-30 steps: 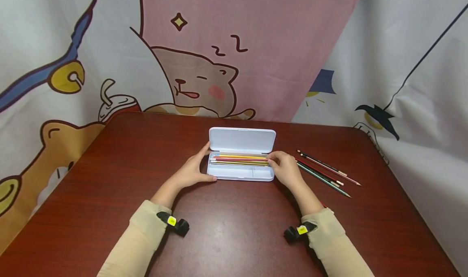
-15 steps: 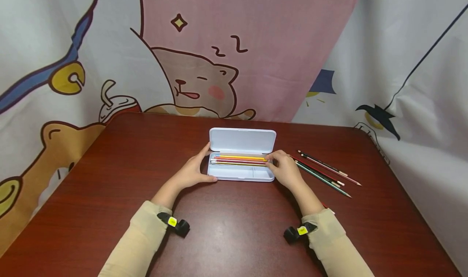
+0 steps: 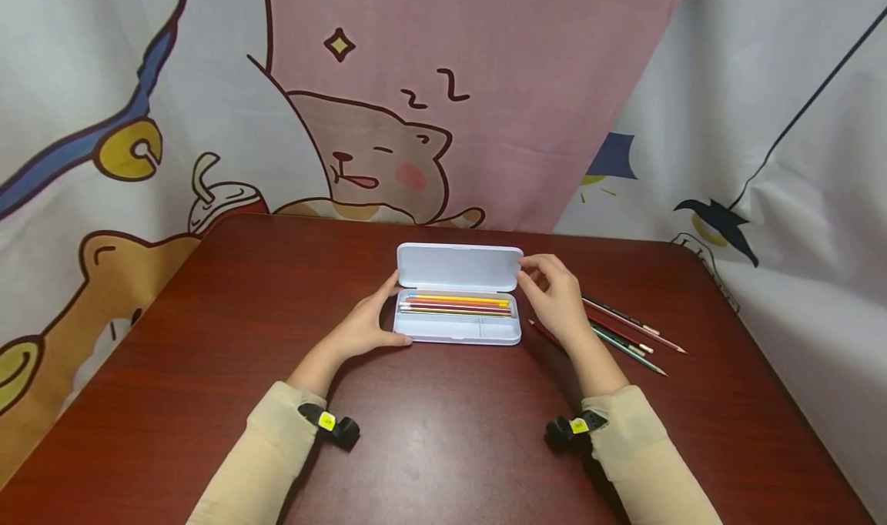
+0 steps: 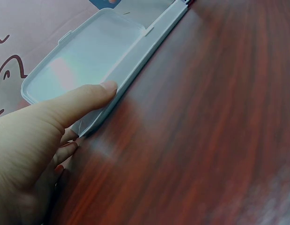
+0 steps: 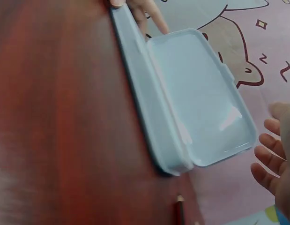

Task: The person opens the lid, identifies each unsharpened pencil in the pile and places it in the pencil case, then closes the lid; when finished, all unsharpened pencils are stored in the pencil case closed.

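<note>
A white pencil case (image 3: 436, 330) stands with its lid (image 3: 460, 268) raised at the back; several coloured pencils (image 3: 453, 305) lie side by side in its rear compartment. My left hand (image 3: 360, 322) holds the case's left end, thumb on the front wall and fingers round the back corner; the left wrist view shows the thumb (image 4: 91, 100) pressed on the wall. My right hand (image 3: 557, 298) is beside the lid's right edge, fingers loosely bent and holding nothing. In the right wrist view those fingers (image 5: 271, 154) are just off the lid's corner.
Several pencils (image 3: 630, 343) lie loose on the red-brown table (image 3: 443, 433) right of the case, partly hidden by my right hand. One red pencil's tip (image 3: 535, 326) points out from under that hand. A printed cloth (image 3: 513, 125) hangs behind the table.
My right hand has let go of the pencils in the case and moved up and right to the lid's edge. The pencils' right ends now show. The left hand stays put.
</note>
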A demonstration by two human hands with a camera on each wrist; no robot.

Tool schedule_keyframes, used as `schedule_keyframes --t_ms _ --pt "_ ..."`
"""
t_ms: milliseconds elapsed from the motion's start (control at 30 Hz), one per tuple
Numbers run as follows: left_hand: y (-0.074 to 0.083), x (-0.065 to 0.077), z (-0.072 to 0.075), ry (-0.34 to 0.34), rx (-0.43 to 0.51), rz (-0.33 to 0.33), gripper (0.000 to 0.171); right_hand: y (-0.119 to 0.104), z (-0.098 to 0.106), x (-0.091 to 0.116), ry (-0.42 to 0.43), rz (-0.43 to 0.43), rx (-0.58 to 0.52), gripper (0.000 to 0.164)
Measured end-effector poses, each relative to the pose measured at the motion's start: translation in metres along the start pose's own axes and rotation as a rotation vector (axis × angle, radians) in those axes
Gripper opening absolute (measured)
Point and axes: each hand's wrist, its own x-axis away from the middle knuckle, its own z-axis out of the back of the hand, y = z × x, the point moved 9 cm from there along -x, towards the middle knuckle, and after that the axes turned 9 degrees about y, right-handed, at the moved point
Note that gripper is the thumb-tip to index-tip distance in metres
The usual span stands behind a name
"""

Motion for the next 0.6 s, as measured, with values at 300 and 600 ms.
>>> schedule_keyframes --t_ms 300,600 --pt "0.001 0.000 0.001 0.004 0.005 -0.013 0.121 -0.010 -0.009 -0.024 -0.132 0.002 0.013 0.039" --pt "-0.002 0.000 -0.001 0.007 -0.003 -0.012 0.122 -0.004 -0.027 -0.028 -0.312 -0.006 0.064 0.049"
